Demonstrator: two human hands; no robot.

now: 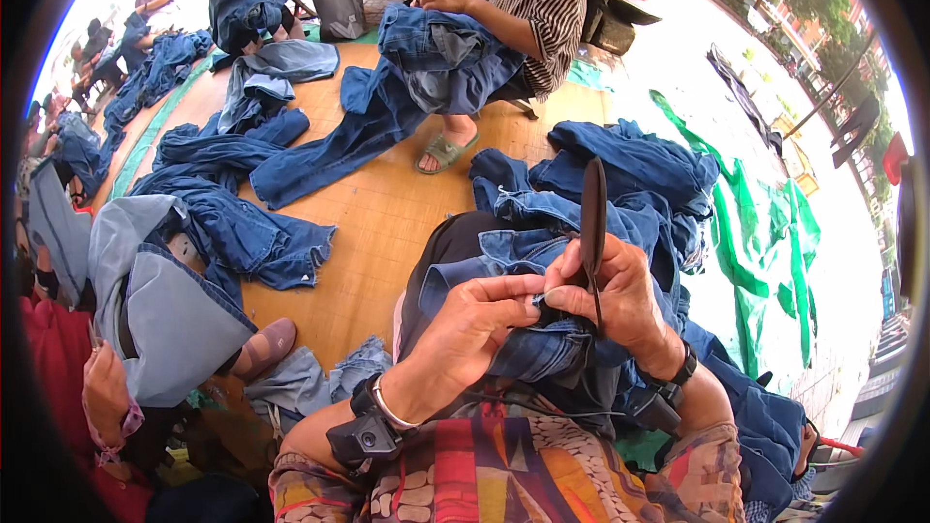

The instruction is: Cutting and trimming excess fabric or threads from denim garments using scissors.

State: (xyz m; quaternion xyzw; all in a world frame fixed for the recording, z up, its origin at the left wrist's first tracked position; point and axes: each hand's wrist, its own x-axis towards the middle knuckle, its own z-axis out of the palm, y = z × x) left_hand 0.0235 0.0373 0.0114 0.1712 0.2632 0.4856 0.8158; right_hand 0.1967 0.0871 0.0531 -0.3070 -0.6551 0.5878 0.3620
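Observation:
A pair of blue jeans [504, 250] lies bunched across my lap. My left hand [470, 322] is closed, thumb and fingers pinching a small bit of its denim edge. Closed too, my right hand [625, 292] pinches the same spot, so the fingertips of both hands nearly meet. A long, dark, narrow strip [594, 223] passes in front of my right hand; whether that hand holds it, I cannot tell. The fingers hide most of the pinched edge. Black devices are strapped at both wrists, and a pale bangle [392, 407] circles the left one.
More jeans [620, 160] are heaped just beyond my lap. Across the orange mat [368, 252] lie other denim pieces [257, 232]. Opposite sits a person in a striped shirt [542, 10] with denim on the lap. Close on my left, another person holds light denim [179, 320]. Green sheeting [756, 252] lies rightward.

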